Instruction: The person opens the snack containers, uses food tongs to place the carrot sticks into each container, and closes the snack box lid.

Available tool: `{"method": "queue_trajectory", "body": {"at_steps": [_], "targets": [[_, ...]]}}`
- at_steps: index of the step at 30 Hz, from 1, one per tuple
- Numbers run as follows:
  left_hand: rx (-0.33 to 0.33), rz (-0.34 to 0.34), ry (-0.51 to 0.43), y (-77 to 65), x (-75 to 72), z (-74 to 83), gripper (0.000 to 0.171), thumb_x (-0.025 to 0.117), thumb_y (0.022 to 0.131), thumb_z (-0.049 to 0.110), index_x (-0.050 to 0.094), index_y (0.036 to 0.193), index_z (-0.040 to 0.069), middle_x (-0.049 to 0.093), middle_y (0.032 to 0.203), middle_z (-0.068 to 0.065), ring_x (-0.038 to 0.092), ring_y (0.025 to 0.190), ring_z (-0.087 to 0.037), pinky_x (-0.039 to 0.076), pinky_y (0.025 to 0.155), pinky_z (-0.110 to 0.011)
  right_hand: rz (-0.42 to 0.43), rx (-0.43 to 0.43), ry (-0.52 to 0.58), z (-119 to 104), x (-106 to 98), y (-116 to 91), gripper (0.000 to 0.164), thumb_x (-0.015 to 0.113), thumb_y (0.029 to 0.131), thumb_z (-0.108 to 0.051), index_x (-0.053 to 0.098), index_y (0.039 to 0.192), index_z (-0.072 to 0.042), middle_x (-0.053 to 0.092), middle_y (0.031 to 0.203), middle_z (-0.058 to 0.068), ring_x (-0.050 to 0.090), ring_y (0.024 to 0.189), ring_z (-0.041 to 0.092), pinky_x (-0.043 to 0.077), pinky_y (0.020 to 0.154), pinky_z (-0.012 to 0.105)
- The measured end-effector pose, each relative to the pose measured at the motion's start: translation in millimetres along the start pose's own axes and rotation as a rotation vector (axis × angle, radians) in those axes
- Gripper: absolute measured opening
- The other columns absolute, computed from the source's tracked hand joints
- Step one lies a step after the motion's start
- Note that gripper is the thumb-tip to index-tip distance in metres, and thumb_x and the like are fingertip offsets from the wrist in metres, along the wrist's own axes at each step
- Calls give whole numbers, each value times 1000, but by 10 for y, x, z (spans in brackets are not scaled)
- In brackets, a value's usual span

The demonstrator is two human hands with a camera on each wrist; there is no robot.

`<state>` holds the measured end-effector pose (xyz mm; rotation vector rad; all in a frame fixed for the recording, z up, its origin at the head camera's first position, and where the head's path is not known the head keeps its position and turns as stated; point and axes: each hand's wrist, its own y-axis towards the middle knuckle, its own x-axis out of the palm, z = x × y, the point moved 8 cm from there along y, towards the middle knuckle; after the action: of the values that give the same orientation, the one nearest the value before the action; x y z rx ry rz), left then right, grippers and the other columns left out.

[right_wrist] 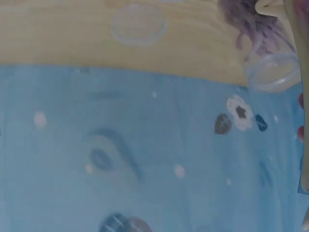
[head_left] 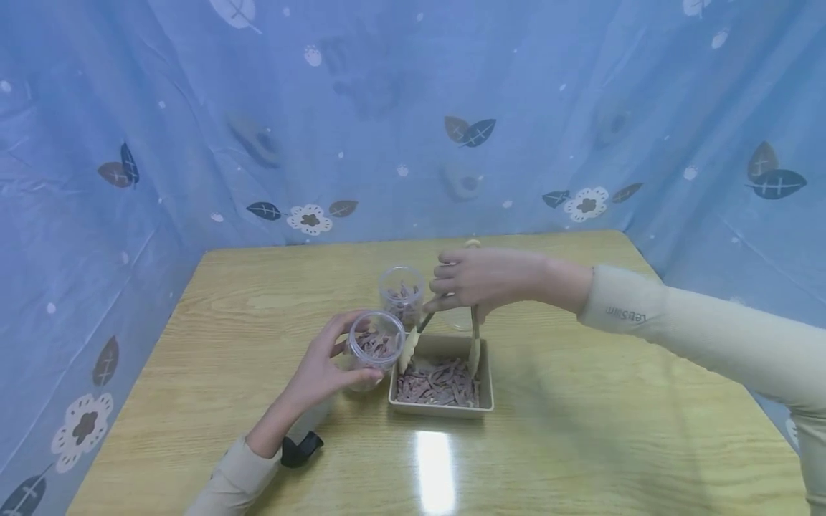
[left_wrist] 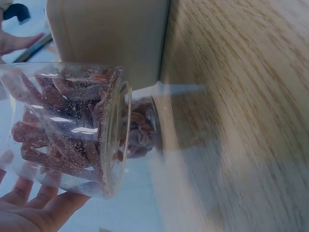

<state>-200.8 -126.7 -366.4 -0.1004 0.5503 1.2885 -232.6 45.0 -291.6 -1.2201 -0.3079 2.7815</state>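
Left wrist: clear jar (left_wrist: 115, 164); dark reddish strips (left_wrist: 60, 123) inside

head view down over table (head_left: 581, 408), left wrist near jar (left_wrist: 63, 130) both share, right facing curtain (right_wrist: 193, 145)

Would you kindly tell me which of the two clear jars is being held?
The front jar, gripped by the left hand beside the beige container; the rear jar stands farther from the person, with no hand around it.
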Motion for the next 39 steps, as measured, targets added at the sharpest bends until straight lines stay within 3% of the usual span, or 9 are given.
{"method": "queue_trajectory", "body": {"at_steps": [10, 20, 25, 39], "targets": [[-33, -4, -17, 9, -9, -15, 83, 85, 62, 16, 43, 134, 14, 48, 131, -16, 44, 122, -35, 42, 96, -55, 62, 76, 170, 54, 191, -87, 83, 57, 63, -73, 50, 133, -29, 56, 92, -8, 41, 77, 12, 36, 72, 26], [-32, -4, 2, 9, -7, -37, 85, 85, 62, 18, 42, 136, 15, 49, 130, -13, 45, 121, -34, 43, 96, -54, 80, 130, 302, 27, 282, -115, 76, 57, 65, -70, 56, 127, -27, 54, 83, -7, 41, 73, 11, 37, 69, 25], [-32, -5, 8, 9, -3, -45, 85, 85, 62, 18, 43, 136, 15, 49, 130, -13, 45, 121, -33, 43, 95, -54, 94, 128, 290, -16, 284, -98, 73, 55, 67, -71, 59, 124, -25, 55, 82, -5, 43, 72, 13, 40, 69, 27], [-36, -19, -5, 5, 0, -40, 83, 85, 63, 19, 43, 135, 17, 48, 132, -12, 44, 122, -33, 42, 96, -56, 14, 177, 267, -118, 400, -43, 66, 51, 72, -70, 60, 122, -27, 59, 84, -3, 47, 72, 13, 40, 66, 25]]}}
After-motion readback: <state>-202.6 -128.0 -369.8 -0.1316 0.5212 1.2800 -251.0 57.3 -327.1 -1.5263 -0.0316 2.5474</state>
